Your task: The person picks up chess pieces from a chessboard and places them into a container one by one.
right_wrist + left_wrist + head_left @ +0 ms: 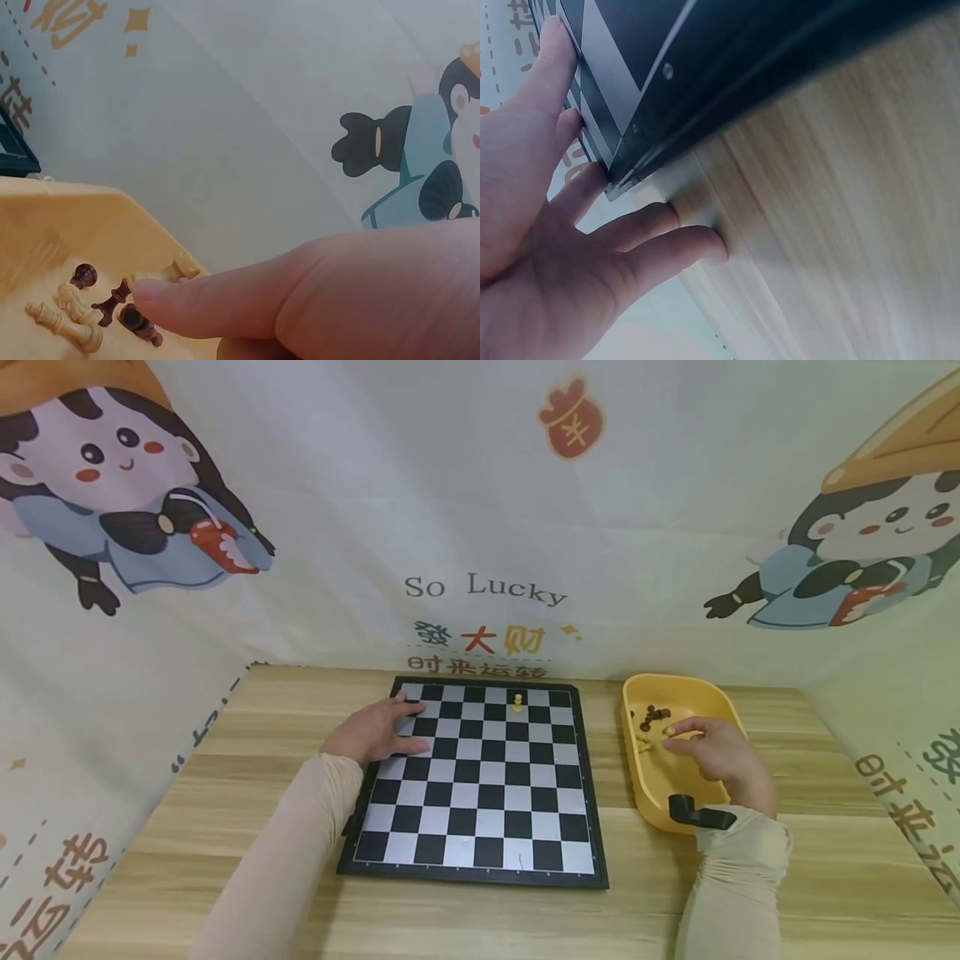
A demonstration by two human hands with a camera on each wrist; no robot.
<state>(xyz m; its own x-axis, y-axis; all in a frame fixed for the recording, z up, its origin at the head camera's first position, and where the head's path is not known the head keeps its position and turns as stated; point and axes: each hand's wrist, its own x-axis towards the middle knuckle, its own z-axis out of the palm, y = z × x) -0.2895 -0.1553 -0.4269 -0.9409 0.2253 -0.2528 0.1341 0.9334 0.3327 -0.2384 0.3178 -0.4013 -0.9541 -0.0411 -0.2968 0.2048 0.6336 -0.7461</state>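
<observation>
A black-and-white chessboard (480, 772) lies on the table, with one cream pawn (517, 702) standing near its far edge. My left hand (375, 729) rests at the board's left side, thumb and a finger over the squares. In the left wrist view its other fingers (679, 247) reach past the frame onto the wood. Over the yellow bin (652, 814), my right hand (723, 756) pinches a cream chess piece (184, 266) between thumb and fingers. The thumb hides part of that piece. Dark pieces (656, 714) and cream pieces (64, 326) lie beneath it in the bin.
The wooden table (217, 793) meets a printed cloth backdrop (480, 510) at the back and both sides. The yellow bin stands right of the board, with a strip of wood between them. A black wrist mount (701, 814) sits on my right sleeve.
</observation>
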